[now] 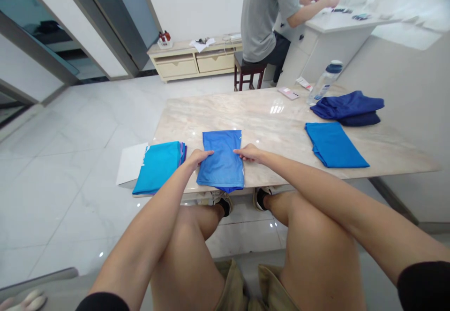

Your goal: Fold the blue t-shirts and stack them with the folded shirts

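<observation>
Cloth (221, 161), blue and folded, is laid at the near edge of the table (246, 109), with its near end hung over the rim. It is pinched on both sides: the left hand (198, 157) is closed on the left edge, the right hand (249, 153) on the right edge. Step is judged as squaring-up mid-fold. For a next move, both edges need to be kept level and the overhang accounted for. Turquoise stack (158, 166) is set just left; second cloth (333, 144) well right.
</observation>
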Motion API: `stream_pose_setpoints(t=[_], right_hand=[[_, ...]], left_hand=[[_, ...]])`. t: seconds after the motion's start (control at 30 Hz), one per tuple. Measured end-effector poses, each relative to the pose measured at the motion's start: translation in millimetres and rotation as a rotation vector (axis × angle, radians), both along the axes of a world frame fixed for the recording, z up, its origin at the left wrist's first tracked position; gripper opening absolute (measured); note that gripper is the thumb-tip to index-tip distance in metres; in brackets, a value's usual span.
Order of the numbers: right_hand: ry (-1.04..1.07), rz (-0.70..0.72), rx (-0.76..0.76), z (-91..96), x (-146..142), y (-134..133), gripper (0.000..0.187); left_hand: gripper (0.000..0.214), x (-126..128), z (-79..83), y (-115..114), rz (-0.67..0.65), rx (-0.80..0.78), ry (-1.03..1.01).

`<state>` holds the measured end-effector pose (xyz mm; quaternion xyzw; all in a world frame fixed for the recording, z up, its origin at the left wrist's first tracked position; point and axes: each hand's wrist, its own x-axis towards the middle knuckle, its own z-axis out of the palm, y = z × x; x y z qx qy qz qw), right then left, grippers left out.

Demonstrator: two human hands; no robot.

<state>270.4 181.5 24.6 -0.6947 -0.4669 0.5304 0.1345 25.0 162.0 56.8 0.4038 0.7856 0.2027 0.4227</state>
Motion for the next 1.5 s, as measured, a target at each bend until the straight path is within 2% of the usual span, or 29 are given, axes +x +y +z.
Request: stream_pose_setpoints(t=[0.2, 0.3, 0.47, 0.57, 0.77, 0.87, 1.03, 1.13, 1.23, 1.37, 1.5], right_hand=[[-0.009, 0.031, -0.032, 2.6, -2, 1, 0.046], [0.022, 0.063, -0.062, 5.0, 2, 3, 0.046], [0.138, 0.246, -0.165, 0.9, 16, 3, 0.052], [0.172, 0.260, -0.051, -2.7, 20, 2, 0.053], [0.198, 0.064, 0.236, 7.3, 26, 1, 0.039], [0.222, 0.046, 0.389, 21.4, 38, -1, 0.039], [0.220, -0.049, 0.681, 53.2, 59, 3, 0.048], [0.160, -0.108, 0.897, 75.8, 66, 5, 0.041], [0.075, -0.121, 1.074, 99.4, 68, -2, 0.028], [0.069, -0.153, 1.142, 121.5, 67, -19, 0.021], [0.092, -0.218, 1.118, 127.8, 65, -27, 0.018]], left_hand=[[0.023, -11, -4.3, -5, -0.027, 0.032, -0.152], [0.029, -16, -10.8, -6, -0.018, 0.012, -0.195], [0.043, -17, -20.3, -8, -0.006, 0.021, -0.234], [0.041, -17, -22.8, -7, -0.002, 0.076, -0.259], [0.039, -21, -19.9, -4, -0.004, 0.246, -0.317], [0.041, -17, -8.9, -3, 0.009, 0.355, -0.347], [0.052, -8, 21.1, -2, 0.027, 0.547, -0.379], [0.057, -4, 40.7, -5, 0.020, 0.719, -0.390], [0.059, 1, 60.0, -8, 0.060, 0.826, -0.360], [0.058, 8, 82.1, -13, 0.079, 0.895, -0.339], [0.052, 14, 94.8, -20, 0.051, 0.974, -0.264]])
